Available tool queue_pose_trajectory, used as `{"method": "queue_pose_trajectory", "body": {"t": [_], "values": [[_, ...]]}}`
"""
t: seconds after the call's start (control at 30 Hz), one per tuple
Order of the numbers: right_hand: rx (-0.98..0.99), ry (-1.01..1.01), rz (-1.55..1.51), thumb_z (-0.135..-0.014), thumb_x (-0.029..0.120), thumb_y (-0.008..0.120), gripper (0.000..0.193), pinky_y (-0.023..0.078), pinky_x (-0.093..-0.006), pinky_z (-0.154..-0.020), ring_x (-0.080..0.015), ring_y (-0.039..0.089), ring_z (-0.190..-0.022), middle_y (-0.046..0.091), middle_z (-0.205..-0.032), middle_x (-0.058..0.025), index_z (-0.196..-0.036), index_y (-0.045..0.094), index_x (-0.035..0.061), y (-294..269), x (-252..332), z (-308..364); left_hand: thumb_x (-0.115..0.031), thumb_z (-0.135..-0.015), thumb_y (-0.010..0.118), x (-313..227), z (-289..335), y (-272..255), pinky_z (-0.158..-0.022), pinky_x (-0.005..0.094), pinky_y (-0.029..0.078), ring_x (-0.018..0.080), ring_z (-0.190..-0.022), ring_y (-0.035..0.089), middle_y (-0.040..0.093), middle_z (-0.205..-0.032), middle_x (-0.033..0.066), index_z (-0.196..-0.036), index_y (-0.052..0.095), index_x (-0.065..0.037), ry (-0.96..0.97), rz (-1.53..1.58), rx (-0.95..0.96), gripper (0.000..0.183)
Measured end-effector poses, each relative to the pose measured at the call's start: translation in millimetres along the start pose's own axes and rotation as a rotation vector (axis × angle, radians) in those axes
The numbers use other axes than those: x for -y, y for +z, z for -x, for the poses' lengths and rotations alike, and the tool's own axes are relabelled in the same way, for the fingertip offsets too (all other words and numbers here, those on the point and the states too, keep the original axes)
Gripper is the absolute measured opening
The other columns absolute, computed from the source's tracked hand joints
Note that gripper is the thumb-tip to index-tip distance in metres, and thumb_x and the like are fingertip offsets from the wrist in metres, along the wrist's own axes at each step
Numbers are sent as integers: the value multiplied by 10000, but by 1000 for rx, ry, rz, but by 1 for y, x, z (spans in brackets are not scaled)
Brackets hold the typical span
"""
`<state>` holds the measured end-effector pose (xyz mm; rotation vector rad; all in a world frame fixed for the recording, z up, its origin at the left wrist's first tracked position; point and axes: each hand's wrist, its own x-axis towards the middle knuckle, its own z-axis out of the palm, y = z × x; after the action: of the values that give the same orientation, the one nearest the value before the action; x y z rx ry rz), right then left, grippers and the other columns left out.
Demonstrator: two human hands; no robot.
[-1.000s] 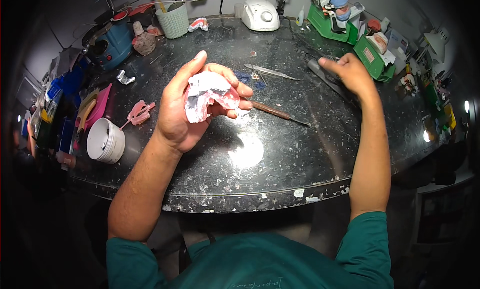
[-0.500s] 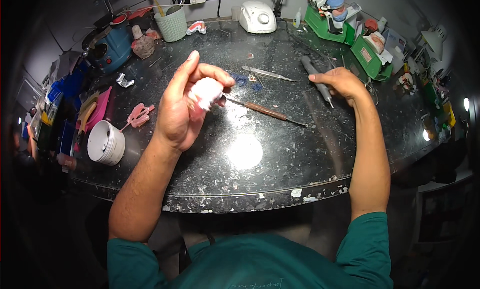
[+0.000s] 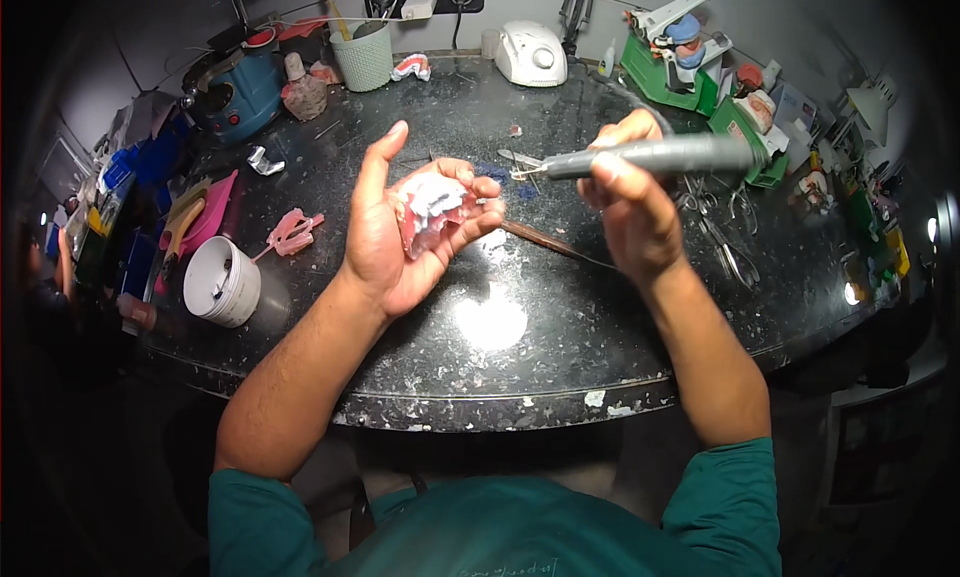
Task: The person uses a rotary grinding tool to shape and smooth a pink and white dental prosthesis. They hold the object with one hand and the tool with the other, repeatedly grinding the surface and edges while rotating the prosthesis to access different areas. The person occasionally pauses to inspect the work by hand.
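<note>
White tub (image 3: 243, 299), cup (image 3: 363, 65) of tools (image 3: 339, 15), hand-held handpiece (image 3: 675, 156)

Head-worn fisheye, looking steeply down past chest (image 3: 490, 527) onto nearby bench (image 3: 590, 337).

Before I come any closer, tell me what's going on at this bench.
A person in a green shirt is at a dark, speckled bench. The left hand holds a small pink-and-white piece, thumb raised. The right hand grips a grey pen-like tool, somewhat blurred, its tip end toward the left, apart from the piece. A brown-handled tool lies on the bench between the hands.
</note>
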<state>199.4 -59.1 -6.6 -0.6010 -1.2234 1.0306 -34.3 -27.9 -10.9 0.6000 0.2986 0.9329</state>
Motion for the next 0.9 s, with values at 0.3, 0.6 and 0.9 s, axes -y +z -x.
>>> {"method": "queue_pose_trajectory", "body": {"t": [0.3, 0.6, 0.9], "values": [[75, -121, -1, -821, 158, 717, 409, 517, -331, -923, -196, 663, -985, 675, -1098, -125, -1166, 606, -32, 55, -5, 35, -356, -1047, 454, 16, -4, -7, -878, 449, 610, 272, -856, 695, 654, -903, 114, -904, 599, -31, -82, 177, 112, 384], [-33, 369, -608, -971, 354, 590, 332, 455, -264, -598, -114, 540, -566, 498, -611, 7, -936, 667, 32, 27, -2, 12, -411, -1030, 449, 12, -8, -15, -1061, 494, 499, 415, -1160, 612, 618, -1182, 302, -896, 596, -16, -44, 153, -24, 442], [229, -680, 576, -690, 39, 831, 365, 521, -503, -1002, -328, 723, -963, 722, -978, -173, -1012, 667, -4, 59, -18, 35, -434, -1059, 447, 20, -7, 0, -1002, 495, 521, 295, -1071, 655, 683, -998, 112, -803, 606, -84, 28, 86, 69, 462]]}}
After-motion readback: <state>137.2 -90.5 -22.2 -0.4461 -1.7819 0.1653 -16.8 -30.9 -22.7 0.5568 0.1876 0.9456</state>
